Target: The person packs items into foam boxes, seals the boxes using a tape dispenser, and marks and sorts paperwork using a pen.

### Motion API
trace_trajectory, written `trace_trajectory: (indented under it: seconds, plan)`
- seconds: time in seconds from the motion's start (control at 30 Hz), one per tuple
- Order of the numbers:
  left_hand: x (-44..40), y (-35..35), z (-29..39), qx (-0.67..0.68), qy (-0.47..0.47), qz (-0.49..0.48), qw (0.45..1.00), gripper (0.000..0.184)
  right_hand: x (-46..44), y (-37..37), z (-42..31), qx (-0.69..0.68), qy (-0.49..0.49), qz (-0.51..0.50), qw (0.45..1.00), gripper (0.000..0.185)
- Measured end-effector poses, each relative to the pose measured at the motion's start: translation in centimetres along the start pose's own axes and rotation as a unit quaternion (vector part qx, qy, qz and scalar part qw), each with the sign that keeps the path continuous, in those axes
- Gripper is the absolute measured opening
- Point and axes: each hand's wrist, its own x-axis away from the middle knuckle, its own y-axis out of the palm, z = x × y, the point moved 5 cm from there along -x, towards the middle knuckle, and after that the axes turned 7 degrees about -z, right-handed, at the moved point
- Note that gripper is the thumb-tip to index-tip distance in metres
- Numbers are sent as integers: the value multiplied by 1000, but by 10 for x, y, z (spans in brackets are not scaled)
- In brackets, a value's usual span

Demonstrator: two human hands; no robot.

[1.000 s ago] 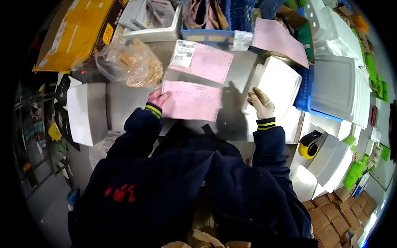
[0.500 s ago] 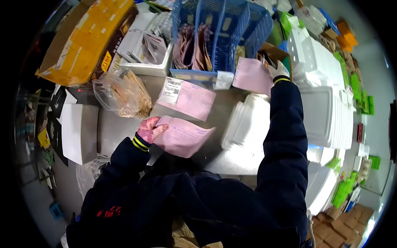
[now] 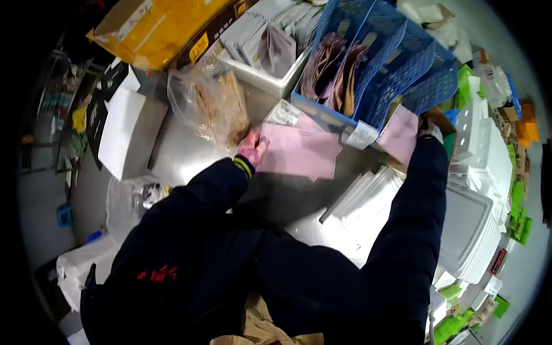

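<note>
My left hand [image 3: 253, 148] pinches the left edge of a pink printed sheet [image 3: 299, 152], fingers closed on it. This sheet overlaps another pink slip with a white barcode label [image 3: 283, 114] on the metal table. My right hand [image 3: 431, 132] reaches into a small cardboard box [image 3: 447, 123] at the right end of the blue basket; its fingers are mostly hidden. A second pink sheet [image 3: 398, 137] stands tilted just left of that hand; whether the hand touches it I cannot tell.
A blue divided basket [image 3: 328, 109] holds folded papers. Near it are a white tray [image 3: 276, 85] of packets, a clear plastic bag [image 3: 195, 109] of brown sticks or packets, and a yellow-taped carton [image 3: 167, 29]. White lids [image 3: 365, 201] lie before my right arm; more lids [image 3: 468, 224] are stacked beyond.
The view has turned, so things sit further right. My left hand has brought its pink sheet forward over the labelled slip. My right hand is deeper in the cardboard box.
</note>
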Motion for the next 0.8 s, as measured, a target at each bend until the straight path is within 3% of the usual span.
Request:
trace_trajectory:
  seconds: [0.03,0.1,0.2,0.23,0.27,0.3,0.33,0.37,0.4,0.43,0.47,0.5,0.53,0.57,0.63,0.67,0.7,0.77,0.8]
  plan:
    - [6,-3,13,37,21,-1,999,48,-2,-2,6,55,-9,31,998,51]
    - [22,-19,8,-211,7,95,973,52,16,-27,2,79,24,21,996,50]
    - [52,-20,59,-197,18,51,979,57,78,-72,-10,108,-106,257,954,45]
    - [59,-16,67,-183,19,31,982,57,125,-99,-26,-17,-187,334,924,34]
    - [66,-9,76,-165,55,7,985,58,179,-114,-43,-165,-200,383,887,23]
    - [73,1,87,-146,91,-19,985,58,212,-111,-50,-381,-243,358,817,19]
    - [81,11,112,-222,86,-48,970,60,241,-99,-58,-470,-282,315,775,17]
    - [82,24,122,-254,151,-73,952,65,274,-85,-77,-562,-248,268,742,17]
    - [84,35,138,-269,166,-104,943,65,291,-55,-89,-623,-200,141,743,18]
    - [87,47,151,-281,180,-135,933,64,311,-23,-116,-687,-172,91,701,19]
    - [89,58,150,-301,187,-160,921,62,313,36,-122,-662,-145,87,730,20]
    - [91,67,145,-320,195,-185,909,60,336,48,-148,-729,-73,-9,681,19]
    - [92,74,128,-297,189,-212,912,55,353,55,-164,-750,-36,-7,660,19]
    - [95,75,125,-397,152,-208,881,47,367,64,-174,-771,0,-6,637,19]
    - [95,71,99,-412,158,-223,869,40,386,78,-187,-782,32,-45,620,24]
    - [95,69,79,-434,155,-199,865,39,390,86,-189,-773,15,-83,629,24]
    - [93,66,73,-412,216,-190,864,42,395,93,-191,-760,1,-124,638,24]
    - [98,64,78,-443,211,-235,839,43,402,103,-203,-722,-63,-237,647,26]
    - [100,65,78,-480,172,-262,819,42,405,107,-203,-736,-40,-243,631,27]
